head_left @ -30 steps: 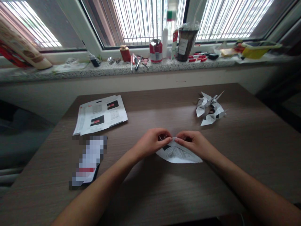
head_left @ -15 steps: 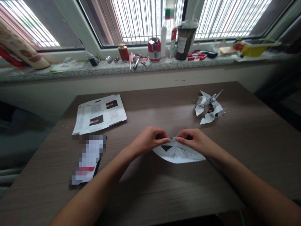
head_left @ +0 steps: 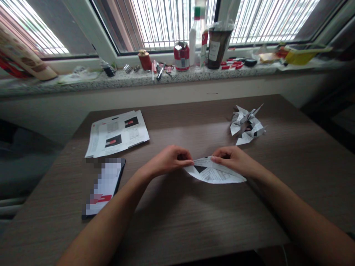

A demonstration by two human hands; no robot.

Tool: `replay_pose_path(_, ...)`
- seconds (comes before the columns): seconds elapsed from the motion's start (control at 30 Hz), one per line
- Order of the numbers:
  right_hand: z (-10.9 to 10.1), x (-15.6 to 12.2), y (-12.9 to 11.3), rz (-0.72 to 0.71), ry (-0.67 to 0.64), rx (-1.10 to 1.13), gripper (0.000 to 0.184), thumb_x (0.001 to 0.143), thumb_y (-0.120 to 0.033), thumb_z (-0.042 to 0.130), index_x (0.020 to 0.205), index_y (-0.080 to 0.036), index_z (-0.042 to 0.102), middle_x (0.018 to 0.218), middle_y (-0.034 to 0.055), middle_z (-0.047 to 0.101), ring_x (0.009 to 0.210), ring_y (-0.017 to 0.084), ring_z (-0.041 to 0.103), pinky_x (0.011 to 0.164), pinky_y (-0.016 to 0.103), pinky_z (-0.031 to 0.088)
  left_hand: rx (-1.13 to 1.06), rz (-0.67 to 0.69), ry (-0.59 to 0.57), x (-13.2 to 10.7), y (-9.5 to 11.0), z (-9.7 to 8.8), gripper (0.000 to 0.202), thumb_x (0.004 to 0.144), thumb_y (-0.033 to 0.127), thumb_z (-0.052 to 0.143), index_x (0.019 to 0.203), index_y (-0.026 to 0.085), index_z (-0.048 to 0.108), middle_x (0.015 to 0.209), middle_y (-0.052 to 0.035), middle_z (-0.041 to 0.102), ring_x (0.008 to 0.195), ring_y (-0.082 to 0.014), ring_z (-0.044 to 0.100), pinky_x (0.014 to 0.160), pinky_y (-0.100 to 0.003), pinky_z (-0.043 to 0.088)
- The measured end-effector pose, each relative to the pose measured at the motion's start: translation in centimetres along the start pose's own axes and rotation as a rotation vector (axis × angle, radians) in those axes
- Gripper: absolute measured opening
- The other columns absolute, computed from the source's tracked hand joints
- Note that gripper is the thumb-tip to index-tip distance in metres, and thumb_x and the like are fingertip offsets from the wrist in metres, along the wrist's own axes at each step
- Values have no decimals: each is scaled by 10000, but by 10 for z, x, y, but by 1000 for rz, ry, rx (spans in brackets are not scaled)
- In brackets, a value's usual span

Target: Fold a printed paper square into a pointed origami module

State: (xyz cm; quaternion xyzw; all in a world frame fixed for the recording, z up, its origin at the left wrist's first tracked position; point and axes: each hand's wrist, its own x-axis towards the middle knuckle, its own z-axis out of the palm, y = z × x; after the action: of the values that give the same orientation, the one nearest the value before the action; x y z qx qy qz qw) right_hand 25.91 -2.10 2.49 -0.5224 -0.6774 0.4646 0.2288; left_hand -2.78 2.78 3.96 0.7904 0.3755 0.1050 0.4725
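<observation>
A folded sheet of printed paper (head_left: 217, 173) hangs between my two hands, just above the brown table (head_left: 188, 221). It has creases across its face and a dark triangle near its left side. My left hand (head_left: 174, 160) pinches the upper left edge, thumb against curled fingers. At the top edge, right of the middle, my right hand (head_left: 233, 159) pinches the same paper. Beyond my right hand stands a cluster of folded printed paper pieces (head_left: 246, 125) with pointed tips. The back of the paper and the fingertips behind it are hidden.
Printed sheets (head_left: 118, 135) lie at the back left of the table, with a phone (head_left: 104, 188), partly blurred out, in front of them. Along the granite sill (head_left: 122, 80) stand a red can (head_left: 182, 57), a bottle (head_left: 195, 40), a dark drink cup (head_left: 217, 46) and a yellow container (head_left: 301, 55).
My hands have moved apart along the paper's top edge, the left one toward the left and the right one slightly right. The paper has risen a little.
</observation>
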Motion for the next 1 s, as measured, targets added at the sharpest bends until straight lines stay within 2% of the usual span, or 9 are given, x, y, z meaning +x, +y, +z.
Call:
replay_pose_path(0.23, -4, 3, 5, 34, 5, 31, 350, 911, -506, 654, 899, -171, 755, 833, 67, 715, 732, 183, 613, 642, 299, 463, -107, -42, -11, -3, 0, -11, 263, 944, 386, 677, 934, 144, 780, 793, -41, 731, 704, -142, 631, 644, -238, 459)
replay_pose_path(0.53, 0, 4, 11, 121, 93, 105, 387, 882, -544, 674, 873, -160, 726, 781, 44, 672, 640, 149, 554, 556, 270, 401, -255, -76, 164, -2, -3, -14, 312, 962, 401, 658, 1038, 115, 757, 898, -83, 746, 783, -152, 669, 747, -268, 543)
replay_pose_path(0.6, 1, 5, 11, 128, 111, 95, 378, 877, -537, 680, 862, -162, 727, 783, 48, 677, 642, 150, 557, 555, 270, 399, -293, -73, 159, -2, -3, -12, 352, 979, 436, 629, 1076, 117, 743, 930, -91, 747, 822, -163, 684, 778, -285, 557)
replay_pose_path(0.67, 1, 5, 12, 128, 127, 88, 372, 874, -532, 683, 843, -164, 727, 768, 45, 673, 633, 148, 554, 550, 270, 396, -312, -78, 102, -3, -2, -10, 400, 980, 489, 618, 1100, 124, 729, 958, -93, 744, 858, -176, 694, 797, -299, 566)
replay_pose_path(0.8, 3, 5, 13, 124, 148, 105, 371, 871, -531, 686, 834, -164, 729, 765, 47, 678, 629, 152, 562, 546, 273, 403, -253, -77, -6, -4, 1, -5, 392, 946, 514, 662, 1069, 146, 719, 910, -65, 733, 815, -174, 683, 744, -289, 547)
replay_pose_path(1.0, 7, 6, 14, 92, 133, 134, 328, 875, -494, 696, 888, -168, 731, 816, 58, 709, 671, 168, 605, 583, 285, 444, -260, -21, 97, 1, -5, 2, 260, 943, 399, 674, 932, 140, 697, 779, -19, 671, 700, -133, 623, 673, -258, 496)
